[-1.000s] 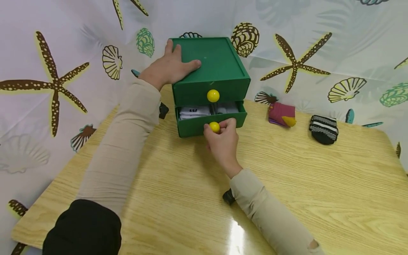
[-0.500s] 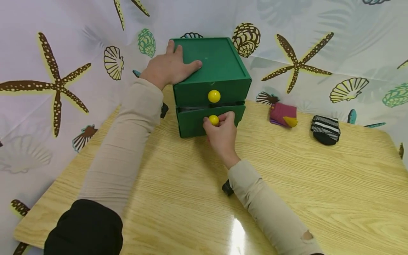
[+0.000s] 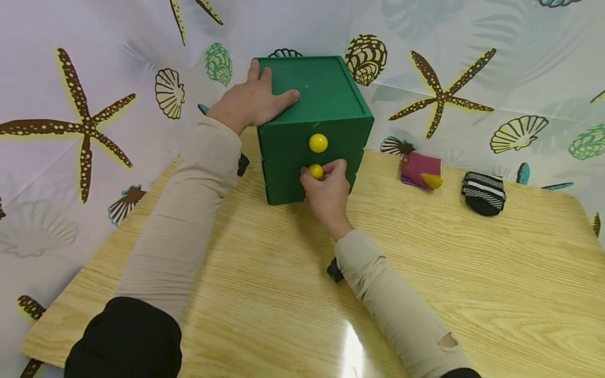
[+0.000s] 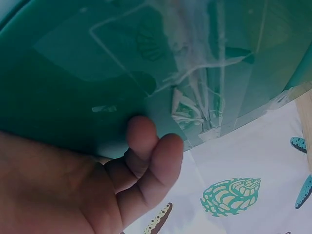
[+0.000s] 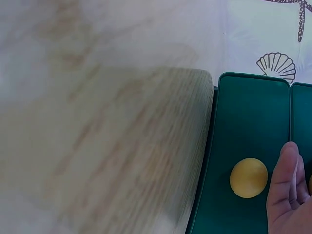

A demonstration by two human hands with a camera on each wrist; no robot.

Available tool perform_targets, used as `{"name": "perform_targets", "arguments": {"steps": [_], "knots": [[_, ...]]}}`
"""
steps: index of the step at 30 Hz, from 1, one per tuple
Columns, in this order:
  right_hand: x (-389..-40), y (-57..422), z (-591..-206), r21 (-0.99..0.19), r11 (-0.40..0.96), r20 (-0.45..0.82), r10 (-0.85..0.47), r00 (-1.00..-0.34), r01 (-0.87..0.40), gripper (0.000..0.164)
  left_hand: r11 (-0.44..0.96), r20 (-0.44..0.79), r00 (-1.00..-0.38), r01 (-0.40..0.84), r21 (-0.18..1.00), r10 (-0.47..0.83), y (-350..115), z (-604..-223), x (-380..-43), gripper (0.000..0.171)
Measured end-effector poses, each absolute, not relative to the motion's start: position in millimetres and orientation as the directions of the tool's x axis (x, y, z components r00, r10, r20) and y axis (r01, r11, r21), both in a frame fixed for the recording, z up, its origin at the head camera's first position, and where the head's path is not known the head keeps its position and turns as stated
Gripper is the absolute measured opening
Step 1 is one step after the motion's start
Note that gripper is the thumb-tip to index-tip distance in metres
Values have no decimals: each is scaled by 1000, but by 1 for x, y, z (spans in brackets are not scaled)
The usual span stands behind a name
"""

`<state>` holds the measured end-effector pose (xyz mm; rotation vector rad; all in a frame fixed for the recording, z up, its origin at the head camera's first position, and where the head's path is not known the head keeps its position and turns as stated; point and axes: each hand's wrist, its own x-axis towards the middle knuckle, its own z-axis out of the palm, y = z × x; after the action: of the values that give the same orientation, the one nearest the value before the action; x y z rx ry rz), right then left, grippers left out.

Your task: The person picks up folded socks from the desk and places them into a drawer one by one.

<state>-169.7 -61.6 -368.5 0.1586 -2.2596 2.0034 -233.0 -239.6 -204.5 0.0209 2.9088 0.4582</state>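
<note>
A green two-drawer box (image 3: 309,94) stands on the table, each drawer front carrying a round yellow knob. Across its top left edge rests my left hand (image 3: 252,102), thumb and two fingers spread on the top. In the left wrist view, other fingers (image 4: 163,158) lie bent by a glossy green side. My right hand (image 3: 326,191) pinches the lower yellow knob (image 3: 315,171) between thumb and fingers. Both drawer fronts are flush, and what lies inside is hidden. In the right wrist view, a yellow knob (image 5: 248,178) shows beside the right hand's fingers (image 5: 285,178).
A folded magenta sock bundle (image 3: 419,170) with a yellow patch lies right of the box. Farther right is a black-and-white striped sock bundle (image 3: 483,192). Behind the wooden table (image 3: 264,294) hangs a shell-and-starfish printed cloth (image 3: 302,26).
The right hand has pushed the lower drawer inward until its front is flush, hiding the white items that showed inside. The left hand has kept its place on the box top.
</note>
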Motion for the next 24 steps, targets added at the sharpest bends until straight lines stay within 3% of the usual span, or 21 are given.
{"name": "perform_targets", "arguments": {"steps": [12,19,24], "knots": [[-166,-65,-370,-990,43,135,9,-991,-135,38,947,-193,-980,-24,322,41,-240,-204,-231,95],[-161,-72,-365,-978,130,175,102,-979,-161,38,946,-208,-977,-18,324,53,-239,-205,-232,95],[-163,-65,-368,-970,129,210,28,-977,-205,39,946,-201,-978,-18,325,50,-238,-204,-231,94]]}}
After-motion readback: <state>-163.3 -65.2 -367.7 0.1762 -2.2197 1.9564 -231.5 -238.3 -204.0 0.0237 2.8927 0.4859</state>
